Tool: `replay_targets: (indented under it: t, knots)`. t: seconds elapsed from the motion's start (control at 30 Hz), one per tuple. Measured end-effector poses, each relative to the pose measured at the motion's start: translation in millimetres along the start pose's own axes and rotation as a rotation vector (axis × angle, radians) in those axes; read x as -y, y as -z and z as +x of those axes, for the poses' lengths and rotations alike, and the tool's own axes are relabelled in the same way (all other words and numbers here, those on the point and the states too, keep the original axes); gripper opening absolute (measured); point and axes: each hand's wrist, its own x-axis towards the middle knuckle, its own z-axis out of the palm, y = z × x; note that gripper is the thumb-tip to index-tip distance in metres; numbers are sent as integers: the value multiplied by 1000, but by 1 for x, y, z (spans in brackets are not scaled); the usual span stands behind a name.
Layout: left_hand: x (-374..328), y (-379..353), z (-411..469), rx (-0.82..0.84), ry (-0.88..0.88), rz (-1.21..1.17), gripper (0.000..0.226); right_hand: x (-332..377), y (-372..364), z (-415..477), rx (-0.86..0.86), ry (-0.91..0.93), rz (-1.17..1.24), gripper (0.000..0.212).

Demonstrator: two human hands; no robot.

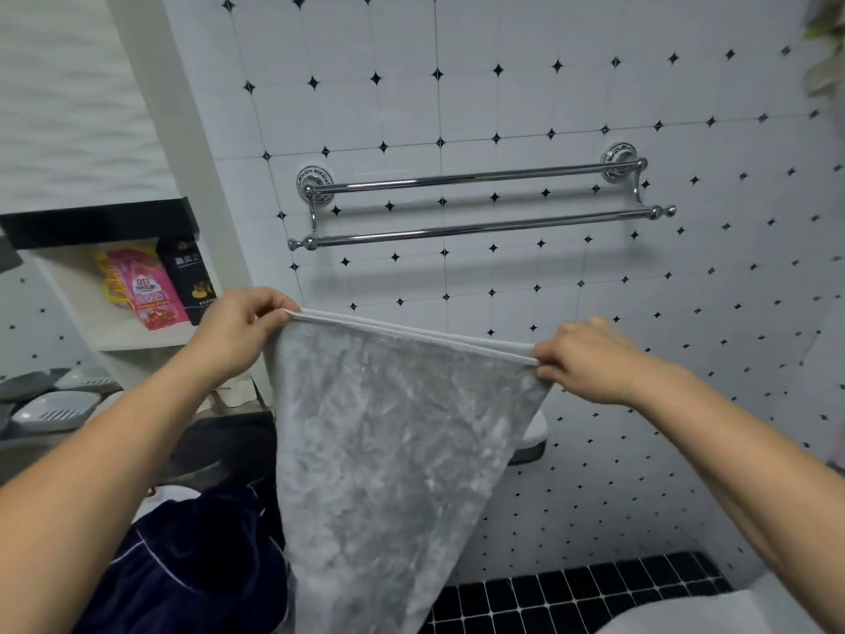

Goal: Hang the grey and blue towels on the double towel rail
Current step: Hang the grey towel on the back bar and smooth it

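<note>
A grey towel [393, 441] hangs spread between my hands, its top edge stretched flat. My left hand [237, 329] pinches its upper left corner and my right hand [590, 359] pinches its upper right corner. The chrome double towel rail [480, 203] is fixed to the tiled wall above and behind the towel, both bars bare. A dark blue towel [192, 565] with a thin white stripe lies bunched at the lower left, under my left forearm.
A white shelf [151, 334] at the left holds a pink pouch [146, 290] and a black box [192, 276]. Grey soap dishes [55, 404] sit lower left. A black tiled floor [571, 597] lies below, a white toilet part [532, 434] behind the towel.
</note>
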Motion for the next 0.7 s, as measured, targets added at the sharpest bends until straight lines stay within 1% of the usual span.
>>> replay_targets:
  t: [0.03, 0.07, 0.1, 0.17, 0.2, 0.23, 0.27, 0.3, 0.33, 0.37, 0.43, 0.47, 0.5, 0.57, 0.6, 0.63, 0.67, 0.7]
  knots:
    - [2, 2, 0, 7, -19, 83, 16, 1, 7, 2, 19, -4, -87, 15]
    - [4, 3, -1, 9, -23, 143, 15, 2, 13, 4, 24, -7, -166, 15]
    - [6, 4, -2, 7, -18, 177, 15, 4, 18, 5, 16, -3, -225, 19]
    - [11, 4, -5, -5, 10, 145, 15, 6, 28, 5, -19, 14, -257, 17]
    - [13, 2, -6, -15, 28, 101, 15, 6, 32, 5, -33, 29, -217, 14]
    - [15, 1, -8, -25, 45, 63, 16, 6, 36, 5, -29, 27, -100, 13]
    - [15, -1, -9, -41, 62, 32, 17, 7, 39, 3, 10, 3, 74, 19]
    - [15, -3, -9, -56, 81, -2, 18, 9, 42, -1, 79, -32, 274, 29]
    - [15, -6, -8, -63, 103, -40, 18, 12, 43, -4, 156, -55, 424, 37]
    - [14, -8, -8, -57, 126, -85, 18, 15, 44, -7, 228, -58, 469, 39]
    - [11, -14, -6, -29, 155, -173, 20, 17, 39, -7, 323, -93, 326, 23]
    - [9, -18, -5, -14, 154, -210, 22, 17, 36, -4, 309, -149, 206, 22]
    - [6, -22, -4, -2, 146, -246, 23, 17, 35, -1, 236, -236, 97, 24]
    - [-2, -32, -2, 23, 124, -301, 21, 12, 34, 8, 16, -458, -42, 24]
    - [-5, -37, -1, 29, 116, -315, 20, 10, 34, 9, -55, -526, -67, 23]
    - [-7, -41, 0, 19, 113, -317, 19, 8, 35, 10, -77, -545, -49, 24]
    - [-7, -43, 2, -3, 122, -312, 18, 6, 37, 10, -28, -502, 23, 24]
    - [-5, -44, 4, -31, 144, -310, 18, 5, 38, 7, 96, -382, 145, 27]
